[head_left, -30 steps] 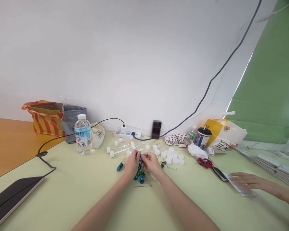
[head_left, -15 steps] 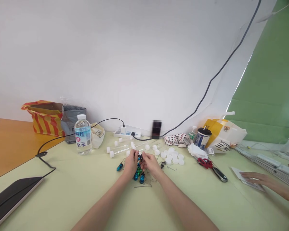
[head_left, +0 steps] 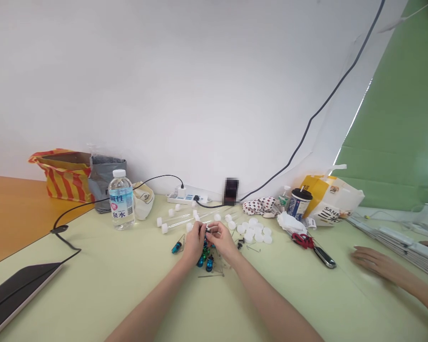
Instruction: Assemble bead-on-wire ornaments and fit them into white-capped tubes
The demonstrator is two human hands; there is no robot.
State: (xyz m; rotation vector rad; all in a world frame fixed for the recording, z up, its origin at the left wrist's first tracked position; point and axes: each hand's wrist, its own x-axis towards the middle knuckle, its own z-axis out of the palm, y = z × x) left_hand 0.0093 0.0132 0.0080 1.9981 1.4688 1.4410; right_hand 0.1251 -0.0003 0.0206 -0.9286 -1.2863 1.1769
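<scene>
My left hand [head_left: 194,245] and my right hand [head_left: 221,241] meet over the middle of the table, fingertips pinched together on a small dark piece mostly hidden by the fingers. Below them lies a cluster of small shiny metal parts, among them a blue part [head_left: 209,263] with a black end and a green part [head_left: 205,255]. Left of my left hand, a separate blue part [head_left: 176,247] rests by a thin bent metal rod. Another thin L-shaped rod [head_left: 211,276] lies in front of the cluster.
Clear tubes [head_left: 180,222] and several white caps [head_left: 258,232] lie behind my hands. A water bottle [head_left: 121,202] stands left. To the right are red-handled scissors [head_left: 302,241], a folding knife-like tool [head_left: 324,257], a cup [head_left: 299,204] and another person's hand [head_left: 373,261].
My right fingers have shifted up and closer to my left fingertips. The white card under the other person's hand is gone from view, and that hand now rests on the table.
</scene>
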